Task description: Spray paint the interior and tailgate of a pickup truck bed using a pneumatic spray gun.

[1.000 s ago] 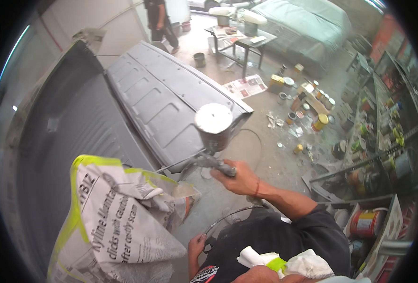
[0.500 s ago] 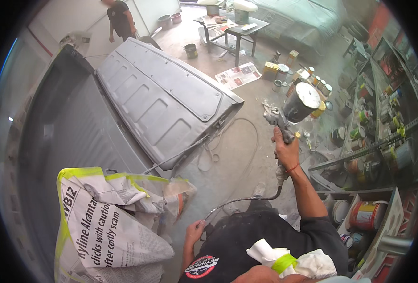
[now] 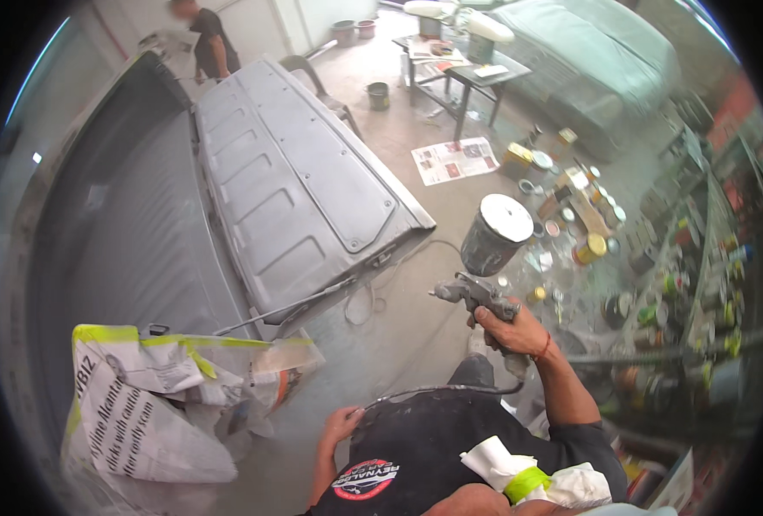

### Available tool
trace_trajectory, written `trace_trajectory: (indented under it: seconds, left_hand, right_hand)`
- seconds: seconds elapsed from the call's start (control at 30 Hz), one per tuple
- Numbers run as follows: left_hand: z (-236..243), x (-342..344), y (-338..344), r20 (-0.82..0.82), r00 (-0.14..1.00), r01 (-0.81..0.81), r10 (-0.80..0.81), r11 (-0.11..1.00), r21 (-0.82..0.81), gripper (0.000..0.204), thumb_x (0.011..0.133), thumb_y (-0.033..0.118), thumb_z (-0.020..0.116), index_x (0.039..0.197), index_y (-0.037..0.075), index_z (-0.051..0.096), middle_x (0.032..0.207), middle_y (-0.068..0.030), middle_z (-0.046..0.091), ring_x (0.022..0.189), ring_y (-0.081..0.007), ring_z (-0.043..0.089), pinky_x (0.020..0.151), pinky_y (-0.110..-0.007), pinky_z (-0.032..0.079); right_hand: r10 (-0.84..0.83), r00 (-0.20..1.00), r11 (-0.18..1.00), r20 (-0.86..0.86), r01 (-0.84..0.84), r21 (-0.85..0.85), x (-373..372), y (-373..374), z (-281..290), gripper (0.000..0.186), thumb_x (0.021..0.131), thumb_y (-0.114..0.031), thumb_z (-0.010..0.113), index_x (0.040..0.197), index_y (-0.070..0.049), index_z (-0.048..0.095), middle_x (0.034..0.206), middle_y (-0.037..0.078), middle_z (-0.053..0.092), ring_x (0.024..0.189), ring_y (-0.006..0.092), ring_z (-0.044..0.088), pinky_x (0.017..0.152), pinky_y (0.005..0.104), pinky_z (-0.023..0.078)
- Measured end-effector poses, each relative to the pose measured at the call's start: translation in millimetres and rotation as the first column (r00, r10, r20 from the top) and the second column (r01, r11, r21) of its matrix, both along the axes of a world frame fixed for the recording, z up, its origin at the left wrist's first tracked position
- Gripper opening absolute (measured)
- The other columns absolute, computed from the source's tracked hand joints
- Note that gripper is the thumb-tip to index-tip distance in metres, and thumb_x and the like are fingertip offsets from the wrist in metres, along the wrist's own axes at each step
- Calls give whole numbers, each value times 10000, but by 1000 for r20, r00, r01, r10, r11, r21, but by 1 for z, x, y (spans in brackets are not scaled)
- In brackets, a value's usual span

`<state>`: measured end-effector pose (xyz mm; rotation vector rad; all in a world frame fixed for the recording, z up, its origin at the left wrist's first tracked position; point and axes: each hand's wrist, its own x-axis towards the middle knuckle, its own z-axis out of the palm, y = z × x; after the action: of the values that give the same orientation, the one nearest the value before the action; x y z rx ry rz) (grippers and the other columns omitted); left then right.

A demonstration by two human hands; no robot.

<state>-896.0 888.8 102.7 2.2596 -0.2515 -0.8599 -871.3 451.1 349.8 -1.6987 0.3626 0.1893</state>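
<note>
My right hand (image 3: pixel 517 330) is wrapped round the grip of a paint spray gun (image 3: pixel 472 294). A grey-smeared paint cup with a white lid (image 3: pixel 506 218) stands on top of the gun, whose nozzle points left toward the truck bed. From the grip a dark air hose (image 3: pixel 433 390) curves across my front to the left. My left hand (image 3: pixel 344 423) pinches that hose low at my left side. Beyond the nozzle lies the lowered grey tailgate (image 3: pixel 291 202), joined to the ribbed grey truck bed (image 3: pixel 132 232).
Taped newspaper masking (image 3: pixel 153 421) covers the near left corner. Several paint cans (image 3: pixel 590 249) crowd the floor at right, beside loaded shelves (image 3: pixel 691 284). A work table (image 3: pixel 459 69), a covered car (image 3: pixel 588 52) and another person (image 3: pixel 214 43) are farther back. A newspaper sheet (image 3: pixel 455 161) lies on the floor.
The spray gun and my right hand have come down and to the left, with the nozzle turned more to the left. The view has shifted. The person at the back has turned and bent forward.
</note>
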Motion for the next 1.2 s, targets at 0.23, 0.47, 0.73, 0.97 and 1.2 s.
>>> trace_trajectory:
  seconds: [0.23,0.47,0.73,0.97,1.2]
  left_hand:
    - [58,5,-179,-161,973,-173,164,984,-45,395,949,432,606,1137,101,713,899,-138,721,843,-261,677,797,-371,513]
    - [124,-12,-301,-19,948,-318,318,948,-21,391,959,463,577,1150,147,707,947,-163,714,928,-363,674,832,-429,505]
    - [93,-11,-328,-145,956,-250,256,967,55,353,964,463,554,1137,197,711,1020,-149,719,1020,-387,657,885,-475,501]
    - [69,-1,-269,-137,978,-147,158,985,91,389,958,494,537,1141,197,709,1024,-153,715,1048,-397,644,935,-496,483]
    - [70,0,-174,-148,977,-136,154,983,123,367,963,442,553,1138,162,714,1063,-139,713,1026,-376,649,905,-448,492]
  right_hand:
    - [138,962,913,236,-31,-406,99,-145,3,379,934,-368,668,858,3,662,614,82,591,553,170,547,531,355,437]
    - [356,907,854,224,-219,-472,150,-218,18,302,932,-282,673,912,17,638,652,84,578,572,140,509,536,331,426]
    - [306,952,951,-29,-307,-38,110,-240,29,321,986,-300,610,970,19,637,774,46,658,547,82,567,467,256,442]
    - [48,994,970,100,-23,-241,103,-164,3,318,981,-296,617,919,16,624,672,27,590,533,92,507,491,291,406]
    - [410,912,902,22,-402,-160,143,-47,9,285,970,-272,634,936,10,652,621,16,553,555,88,507,516,297,415]
